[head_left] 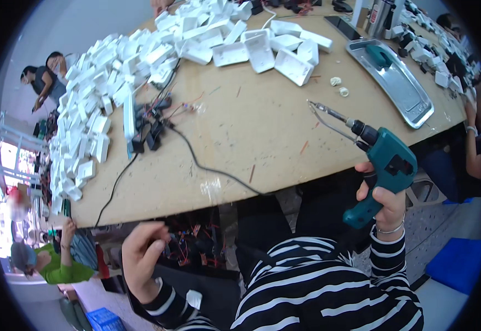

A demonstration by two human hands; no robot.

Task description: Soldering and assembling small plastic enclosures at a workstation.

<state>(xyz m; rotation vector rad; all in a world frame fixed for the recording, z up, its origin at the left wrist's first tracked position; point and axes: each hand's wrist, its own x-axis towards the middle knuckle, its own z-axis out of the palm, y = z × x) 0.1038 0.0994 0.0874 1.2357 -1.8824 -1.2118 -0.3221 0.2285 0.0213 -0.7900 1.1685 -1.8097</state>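
Observation:
My right hand (383,201) is wrapped around the grip of a teal soldering gun (396,154). Its metal tip and thin solder guide tube point up and left over the table, touching nothing. My left hand (145,255) is held low, just off the table's front edge, fingers loosely bent and thumb apart. Nothing shows between them, though the fingertips are slightly blurred. Beneath and beside that hand lies a bunch of dark parts with red wires (196,237). On the table, several black plugs and cables (153,129) lie in a cluster at the left.
White plastic housings (141,60) are heaped along the table's (224,138) far and left sides. A metal tray (414,110) at the right holds a teal piece (378,56). Two small whitish lumps (335,81) lie nearby. Other people work left and right.

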